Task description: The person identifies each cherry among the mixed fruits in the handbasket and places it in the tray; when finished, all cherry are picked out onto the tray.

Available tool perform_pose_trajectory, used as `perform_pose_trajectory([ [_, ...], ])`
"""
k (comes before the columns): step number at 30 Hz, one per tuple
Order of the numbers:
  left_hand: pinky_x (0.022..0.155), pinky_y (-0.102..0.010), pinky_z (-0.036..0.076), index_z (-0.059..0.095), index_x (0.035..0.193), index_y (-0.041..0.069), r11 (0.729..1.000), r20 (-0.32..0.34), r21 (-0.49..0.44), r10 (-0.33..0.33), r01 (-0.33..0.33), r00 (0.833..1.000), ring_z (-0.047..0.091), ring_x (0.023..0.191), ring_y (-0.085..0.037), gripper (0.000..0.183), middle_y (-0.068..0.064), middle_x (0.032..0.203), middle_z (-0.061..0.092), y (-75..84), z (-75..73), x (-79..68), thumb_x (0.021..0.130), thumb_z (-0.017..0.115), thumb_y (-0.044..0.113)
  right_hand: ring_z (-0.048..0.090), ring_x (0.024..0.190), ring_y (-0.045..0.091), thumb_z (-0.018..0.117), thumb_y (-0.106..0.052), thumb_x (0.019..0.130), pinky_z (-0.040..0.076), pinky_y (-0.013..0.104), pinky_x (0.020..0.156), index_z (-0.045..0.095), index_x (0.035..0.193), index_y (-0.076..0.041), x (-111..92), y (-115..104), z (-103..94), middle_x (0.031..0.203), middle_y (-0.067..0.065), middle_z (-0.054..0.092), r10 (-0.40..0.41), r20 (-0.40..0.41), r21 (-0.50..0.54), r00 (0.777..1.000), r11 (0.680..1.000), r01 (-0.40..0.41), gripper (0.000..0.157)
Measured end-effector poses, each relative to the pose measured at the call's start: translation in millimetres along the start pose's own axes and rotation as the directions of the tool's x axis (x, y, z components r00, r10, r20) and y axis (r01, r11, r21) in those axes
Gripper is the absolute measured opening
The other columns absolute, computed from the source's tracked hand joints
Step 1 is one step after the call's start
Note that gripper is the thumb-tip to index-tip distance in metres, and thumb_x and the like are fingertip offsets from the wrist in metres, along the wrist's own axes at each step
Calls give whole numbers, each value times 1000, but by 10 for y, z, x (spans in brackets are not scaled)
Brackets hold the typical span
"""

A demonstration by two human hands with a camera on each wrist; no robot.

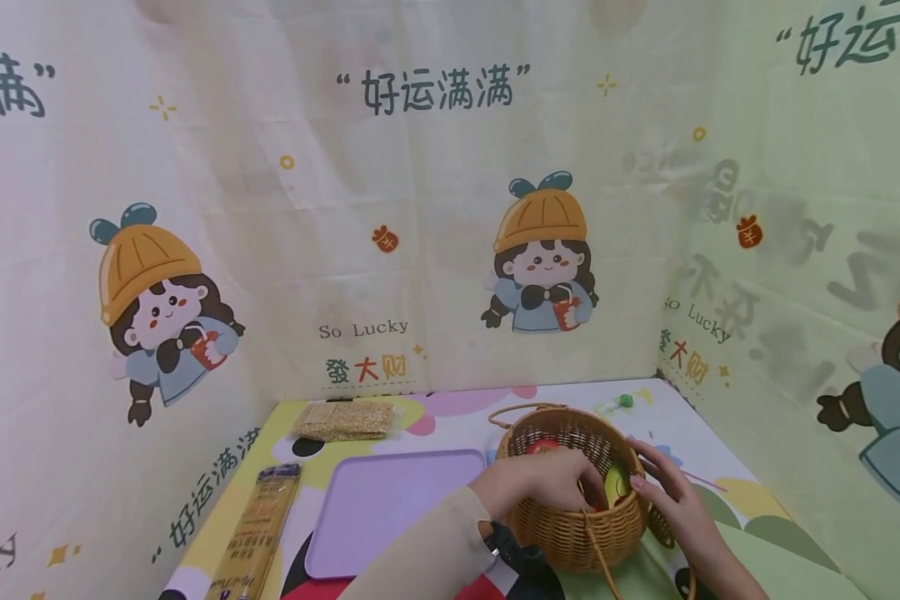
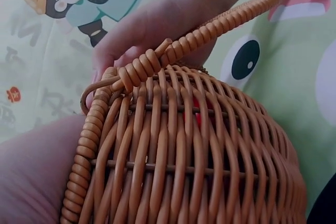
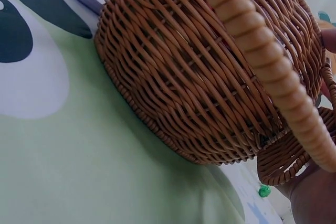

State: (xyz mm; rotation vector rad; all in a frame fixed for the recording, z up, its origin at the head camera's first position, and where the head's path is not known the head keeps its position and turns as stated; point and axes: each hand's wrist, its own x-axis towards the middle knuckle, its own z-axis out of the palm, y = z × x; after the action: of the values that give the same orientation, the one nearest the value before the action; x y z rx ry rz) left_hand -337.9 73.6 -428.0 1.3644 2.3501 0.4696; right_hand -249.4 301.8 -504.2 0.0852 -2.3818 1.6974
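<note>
Head: left hand (image 1: 562, 479) inside wicker basket (image 1: 551, 533), fingers curled down; clamped or not, cannot tell. Yellow-green item (image 1: 617, 482) just right of them, red item (image 1: 542, 447) beyond. Right hand (image 1: 678, 496): fingers apart, touching basket rim. Purple tray (image 1: 390, 500) left of both.

Left wrist: handle (image 2: 194, 40) crosses before right hand; left fingers hidden.

Right wrist: basket wall beside partly visible right fingers.

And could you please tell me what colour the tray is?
The tray is light purple, best seen in the head view.
</note>
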Motion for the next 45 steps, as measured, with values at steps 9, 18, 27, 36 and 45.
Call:
perform_pose_trajectory([
  [9, 82, -7, 54, 84, 121, 25, 996, -216, -59, 50, -65, 975, 68, 95, 14, 24, 22, 105, 78, 4, -18, -75, 98, 84, 19, 36, 135, -14, 55, -28, 118, 47, 60, 113, 39, 173, -19, -1, 28, -15, 172, -8, 40, -4, -5, -13, 1000, 1000, 4, 58],
  [18, 83, -7, 54, 85, 121, 23, 990, -302, -70, 92, -119, 949, 68, 98, 12, 23, 20, 114, 73, 46, -109, -233, 98, 83, 19, 35, 135, -13, 53, -31, 118, 51, 50, 110, 37, 173, -20, -3, 62, -28, 174, -1, 37, 14, 5, -18, 1000, 1000, -14, 59],
  [27, 89, -9, 57, 84, 123, 20, 976, -423, -144, 90, -165, 902, 68, 101, 9, 24, 16, 120, 75, -20, -195, -389, 100, 82, 17, 35, 136, -13, 54, -33, 118, 46, 66, 115, 38, 174, -25, -24, 73, -38, 176, -6, 37, 20, 11, -6, 1000, 1000, -20, 59],
  [36, 97, -17, 61, 83, 123, 15, 882, -545, -390, 12, -266, 838, 73, 106, 5, 25, 8, 120, 80, -117, -223, -556, 99, 82, 13, 35, 135, -14, 55, -27, 118, 49, 31, 105, 40, 173, -26, -17, 84, -35, 176, -7, 38, -18, 6, -10, 1000, 1000, 18, 58],
  [45, 96, -26, 65, 84, 124, 20, 856, -699, -432, -118, -285, 705, 77, 107, -6, 25, 2, 122, 82, -283, -207, -775, 99, 83, 20, 37, 135, -16, 55, -25, 118, 45, 14, 96, 40, 173, -25, -1, 67, -20, 175, -8, 39, -46, 4, 4, 999, 999, 46, 57],
])
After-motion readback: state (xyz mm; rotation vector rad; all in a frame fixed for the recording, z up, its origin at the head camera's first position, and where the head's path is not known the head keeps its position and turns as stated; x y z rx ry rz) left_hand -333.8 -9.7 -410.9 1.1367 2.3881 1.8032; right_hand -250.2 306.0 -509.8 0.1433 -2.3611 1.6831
